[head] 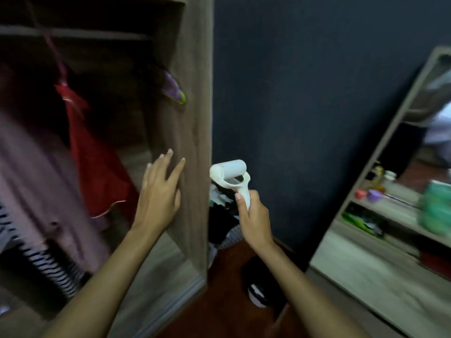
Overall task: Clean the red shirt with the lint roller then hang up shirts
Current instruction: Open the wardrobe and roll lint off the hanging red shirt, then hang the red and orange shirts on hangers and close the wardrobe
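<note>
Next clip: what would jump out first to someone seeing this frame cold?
Probably the white plastic lint roller, held up by its handle in the right hand at centre against the dark blue wall. Next, the red shirt hanging inside the open wooden wardrobe on the left, with the open left hand spread by the wardrobe's side panel. A leaning mirror fills the right edge.

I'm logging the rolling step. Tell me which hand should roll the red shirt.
Right. The right hand already grips the lint roller by its handle, roller up. The left hand is open and empty, nearer the red shirt, likely better for steadying it.
</note>
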`<state>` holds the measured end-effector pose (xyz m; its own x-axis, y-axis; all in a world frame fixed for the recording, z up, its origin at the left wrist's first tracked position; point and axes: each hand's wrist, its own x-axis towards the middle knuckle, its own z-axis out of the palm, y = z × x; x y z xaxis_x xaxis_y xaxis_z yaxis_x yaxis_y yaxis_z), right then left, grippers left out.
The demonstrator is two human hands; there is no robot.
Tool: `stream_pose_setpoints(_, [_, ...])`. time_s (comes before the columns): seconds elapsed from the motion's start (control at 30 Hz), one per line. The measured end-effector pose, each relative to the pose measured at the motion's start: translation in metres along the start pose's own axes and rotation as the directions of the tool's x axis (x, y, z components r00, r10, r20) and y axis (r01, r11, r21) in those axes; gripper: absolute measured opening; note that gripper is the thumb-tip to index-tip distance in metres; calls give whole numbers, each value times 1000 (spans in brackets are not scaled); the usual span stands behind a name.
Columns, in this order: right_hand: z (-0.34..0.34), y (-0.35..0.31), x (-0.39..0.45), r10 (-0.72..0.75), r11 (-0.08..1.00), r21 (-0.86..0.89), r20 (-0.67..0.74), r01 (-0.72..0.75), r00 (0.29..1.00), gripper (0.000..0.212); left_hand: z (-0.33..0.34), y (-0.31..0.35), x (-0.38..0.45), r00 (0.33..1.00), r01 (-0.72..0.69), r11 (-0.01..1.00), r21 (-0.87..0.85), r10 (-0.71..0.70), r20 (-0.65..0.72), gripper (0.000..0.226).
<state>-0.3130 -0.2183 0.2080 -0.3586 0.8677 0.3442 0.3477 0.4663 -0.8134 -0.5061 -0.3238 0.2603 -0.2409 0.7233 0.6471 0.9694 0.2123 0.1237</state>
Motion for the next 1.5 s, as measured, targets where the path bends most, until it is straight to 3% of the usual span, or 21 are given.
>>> stream_pose_setpoints(0.23, [-126,101,-11,183,974,-104,-165,-201,969,28,95,143,26,985,-133,966,-220,154,80,68])
stream_pose_setpoints(0.43, [-227,219,-40,375,872,-230,-250,-431,893,31,192,288,6,951,-96,913,-397,201,233,64])
stream_pose_setpoints(0.57, [-268,299,-63,526,775,-245,-261,-582,810,26,259,356,-29,875,-69,922,-382,240,421,67])
stream_pose_setpoints(0.73, [-299,383,-95,686,642,-261,-224,-721,692,36,320,413,-61,753,-47,945,-325,247,610,74])
stream_pose_setpoints(0.83, [-309,414,-101,739,579,-313,-188,-753,646,31,340,434,-77,706,-11,954,-298,219,674,78])
stream_pose_setpoints(0.93, [-316,431,-98,784,543,-330,-130,-772,607,45,353,449,-86,678,10,957,-290,207,706,78])
stream_pose_setpoints(1.07, [-321,447,-96,787,555,-361,-63,-749,613,53,363,458,-91,658,10,957,-289,211,723,76])
stream_pose_setpoints(1.3, [-318,467,-101,763,574,-365,-87,-733,640,49,367,457,-94,655,49,966,-253,160,738,77])
stream_pose_setpoints(1.5, [-310,464,-93,568,593,-539,-245,-598,785,55,357,438,-91,694,31,980,-194,119,710,77])
